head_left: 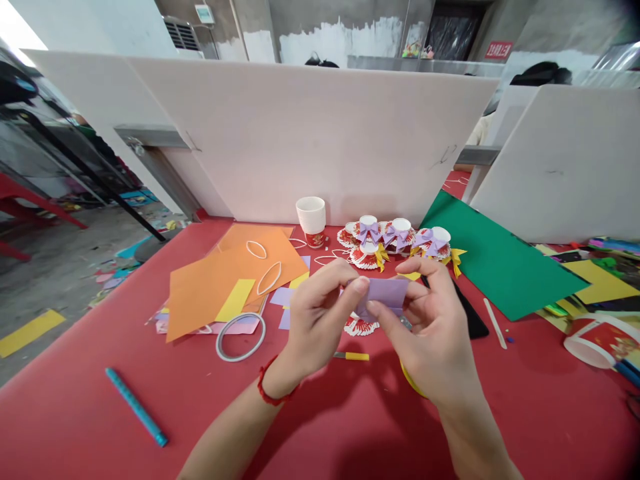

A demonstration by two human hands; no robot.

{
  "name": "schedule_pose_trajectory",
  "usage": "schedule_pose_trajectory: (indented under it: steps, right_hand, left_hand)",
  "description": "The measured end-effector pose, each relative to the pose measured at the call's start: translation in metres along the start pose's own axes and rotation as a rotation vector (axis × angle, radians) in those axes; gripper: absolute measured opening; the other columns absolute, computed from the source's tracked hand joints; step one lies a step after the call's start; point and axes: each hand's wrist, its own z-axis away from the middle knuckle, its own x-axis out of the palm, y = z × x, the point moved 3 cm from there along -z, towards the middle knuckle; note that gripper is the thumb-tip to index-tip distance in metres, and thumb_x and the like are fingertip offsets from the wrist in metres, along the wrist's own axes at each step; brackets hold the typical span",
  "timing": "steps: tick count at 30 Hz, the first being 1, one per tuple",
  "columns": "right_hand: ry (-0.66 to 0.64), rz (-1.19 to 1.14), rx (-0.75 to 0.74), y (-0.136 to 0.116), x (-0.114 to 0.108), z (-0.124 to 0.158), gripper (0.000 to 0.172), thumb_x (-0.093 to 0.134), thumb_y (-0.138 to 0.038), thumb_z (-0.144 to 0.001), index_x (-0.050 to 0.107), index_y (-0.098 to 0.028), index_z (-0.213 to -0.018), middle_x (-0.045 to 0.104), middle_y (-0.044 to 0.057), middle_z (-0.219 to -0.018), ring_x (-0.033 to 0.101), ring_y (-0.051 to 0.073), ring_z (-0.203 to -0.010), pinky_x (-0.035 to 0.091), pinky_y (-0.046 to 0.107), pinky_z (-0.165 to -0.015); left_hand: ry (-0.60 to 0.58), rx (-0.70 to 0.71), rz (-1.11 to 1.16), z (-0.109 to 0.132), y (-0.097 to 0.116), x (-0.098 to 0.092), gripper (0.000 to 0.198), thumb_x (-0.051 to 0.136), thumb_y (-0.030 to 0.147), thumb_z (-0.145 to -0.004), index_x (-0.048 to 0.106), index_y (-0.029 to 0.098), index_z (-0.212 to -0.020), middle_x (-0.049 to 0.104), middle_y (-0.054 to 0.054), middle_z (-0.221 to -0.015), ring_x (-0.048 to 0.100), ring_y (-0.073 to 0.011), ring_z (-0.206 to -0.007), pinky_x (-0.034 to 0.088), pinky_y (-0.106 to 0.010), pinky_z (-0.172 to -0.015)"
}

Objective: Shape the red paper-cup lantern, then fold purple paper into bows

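Between both hands, above the red table (pixel 210 413), is a small purple piece of paper (pixel 387 297). My left hand (pixel 320 320) pinches its left end between thumb and fingers. On the other side my right hand (pixel 430 327) grips it, thumb at the lower edge and fingers behind. Behind the hands stand several small red-and-white paper crafts (pixel 370 230) with purple and yellow bows. Another fan-like red-and-white piece (pixel 361 327) is partly hidden below the paper. A yellow-handled tool (pixel 357 357) lies under the hands, its kind unclear.
Orange sheets (pixel 195 293), a yellow strip (pixel 235 300) and a roll of tape (pixel 241 337) lie left. Stacked paper cups (pixel 311 217) stand by the white partition (pixel 300 140). A teal pen (pixel 135 407) is front left. Right are a green sheet (pixel 505 260), a black phone-like object (pixel 470 310) and a tipped cup (pixel 600 340).
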Motion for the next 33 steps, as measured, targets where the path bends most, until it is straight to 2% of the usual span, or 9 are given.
schedule_pose_trajectory:
  steps: [5,9,15,18,21,25,27,29,33]
  right_hand:
    - [0.085,-0.081,0.061,0.001,-0.003,-0.003,0.04,0.076,-0.014,-0.072,0.047,-0.027,-0.096,0.076,-0.007,-0.073,0.075,0.014,-0.065,0.061,0.022,-0.06]
    - [0.183,-0.127,0.019,-0.001,-0.006,-0.006,0.039,0.077,-0.015,-0.071,0.046,-0.028,-0.091,0.076,-0.007,-0.072,0.073,0.012,-0.063,0.06,0.02,-0.059]
    - [0.016,0.028,-0.034,0.002,-0.009,-0.01,0.044,0.073,-0.012,-0.076,0.053,-0.031,-0.11,0.071,-0.008,-0.076,0.07,0.013,-0.068,0.059,0.024,-0.059]
    - [-0.057,0.201,-0.185,-0.003,-0.011,-0.011,0.038,0.074,-0.007,-0.077,0.064,-0.03,-0.106,0.073,-0.006,-0.082,0.071,0.014,-0.077,0.058,0.026,-0.066]
    - [-0.014,0.281,-0.417,-0.01,-0.013,-0.011,0.026,0.072,-0.003,-0.079,0.072,-0.027,-0.087,0.075,-0.004,-0.082,0.068,0.014,-0.078,0.056,0.029,-0.07]
    - [-0.012,0.27,-0.699,-0.016,-0.015,-0.01,0.03,0.068,0.002,-0.08,0.072,-0.027,-0.083,0.078,-0.005,-0.078,0.069,0.016,-0.073,0.056,0.038,-0.08]
    - [-0.057,0.327,-0.796,-0.017,-0.017,-0.009,0.03,0.066,0.002,-0.082,0.071,-0.028,-0.085,0.079,-0.005,-0.08,0.07,0.018,-0.075,0.056,0.042,-0.085]
    - [-0.111,0.406,-0.855,-0.018,-0.019,-0.009,0.029,0.063,0.0,-0.084,0.071,-0.028,-0.085,0.08,-0.004,-0.085,0.071,0.021,-0.087,0.054,0.047,-0.092]
    - [-0.189,0.523,-0.921,-0.019,-0.022,-0.009,0.029,0.056,-0.003,-0.089,0.072,-0.027,-0.082,0.077,-0.001,-0.111,0.058,0.025,-0.119,0.049,0.046,-0.1]
  left_hand:
    - [-0.168,-0.158,0.011,-0.005,-0.001,-0.001,0.032,0.065,0.05,-0.087,0.063,0.02,-0.079,0.06,0.002,-0.068,0.051,-0.0112,-0.057,0.042,-0.023,-0.052]
    - [-0.37,-0.257,-0.072,-0.006,-0.003,-0.002,0.027,0.066,0.035,-0.088,0.06,0.017,-0.069,0.055,0.002,-0.06,0.046,-0.0109,-0.056,0.04,-0.024,-0.055]
    - [-0.355,-0.323,0.002,-0.005,-0.004,-0.004,0.029,0.061,0.02,-0.083,0.054,0.017,-0.055,0.049,0.002,-0.055,0.04,-0.0105,-0.054,0.033,-0.024,-0.05]
    - [-0.42,-0.31,-0.1,-0.006,-0.002,-0.004,0.027,0.059,0.02,-0.083,0.057,0.017,-0.056,0.053,0.002,-0.056,0.044,-0.0106,-0.054,0.035,-0.023,-0.051]
    - [-0.502,-0.315,-0.215,-0.009,0.0,-0.006,0.031,0.057,0.021,-0.086,0.06,0.017,-0.056,0.057,0.001,-0.053,0.049,-0.0102,-0.051,0.038,-0.023,-0.051]
    - [-0.653,-0.523,0.015,-0.009,-0.001,-0.009,0.024,0.063,0.026,-0.087,0.071,0.018,-0.066,0.068,-0.002,-0.061,0.061,-0.0128,-0.053,0.048,-0.024,-0.055]
    - [-0.621,-0.584,0.259,-0.007,0.001,-0.011,0.015,0.07,0.033,-0.084,0.077,0.021,-0.079,0.074,-0.004,-0.073,0.068,-0.0165,-0.065,0.054,-0.028,-0.067]
    - [-0.542,-0.612,0.443,-0.005,0.004,-0.012,0.018,0.076,0.039,-0.08,0.079,0.024,-0.087,0.076,-0.005,-0.08,0.071,-0.0191,-0.075,0.055,-0.031,-0.077]
    - [-0.365,-0.725,0.459,0.0,0.005,-0.011,0.022,0.08,0.042,-0.076,0.08,0.021,-0.08,0.072,-0.004,-0.072,0.065,-0.0157,-0.07,0.052,-0.026,-0.072]
